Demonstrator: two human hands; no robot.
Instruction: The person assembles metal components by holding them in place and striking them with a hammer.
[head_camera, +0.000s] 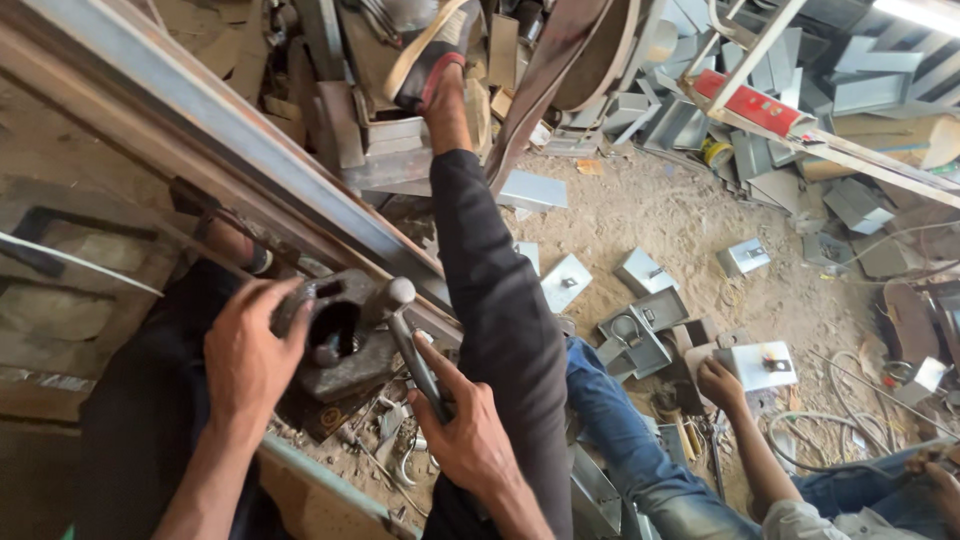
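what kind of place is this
Probably a small metal fabrication workshop: cut steel brackets litter the dirt floor, a long steel channel crosses it, and the right hand grips a clamp handle.

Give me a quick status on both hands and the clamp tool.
Left hand gripping the metal clamp body. Right hand closed on its lever handle. Long steel beam beside clamp; another person's hand nearby, apart.

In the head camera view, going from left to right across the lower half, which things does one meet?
Left hand on the dark metal clamp block → right hand gripping the metal handle → the person's dark trouser leg → a co-worker's blue-jeaned leg → the co-worker's hand → small grey metal box.
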